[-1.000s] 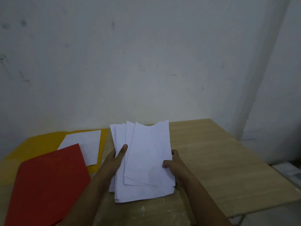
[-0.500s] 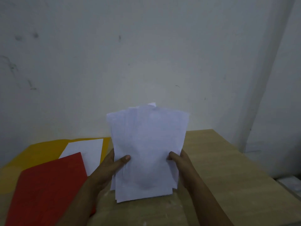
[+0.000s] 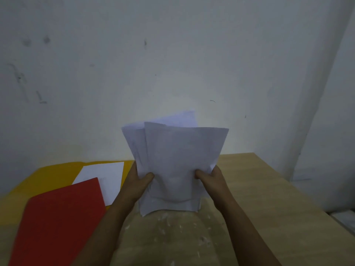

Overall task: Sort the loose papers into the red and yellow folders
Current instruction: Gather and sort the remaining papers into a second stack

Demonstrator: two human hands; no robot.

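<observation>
Thumbs of the left hand (image 3: 138,181) and right hand (image 3: 211,179) pinch an upright stack of loose white paper sheets (image 3: 178,160) at its sides above the wooden table (image 3: 259,189); other fingers hidden behind.

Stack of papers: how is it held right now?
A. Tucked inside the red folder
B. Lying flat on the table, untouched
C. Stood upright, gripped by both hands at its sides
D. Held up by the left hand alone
C: the stack of papers stands upright, with the left hand and the right hand each gripping a side, thumbs on its front.
</observation>
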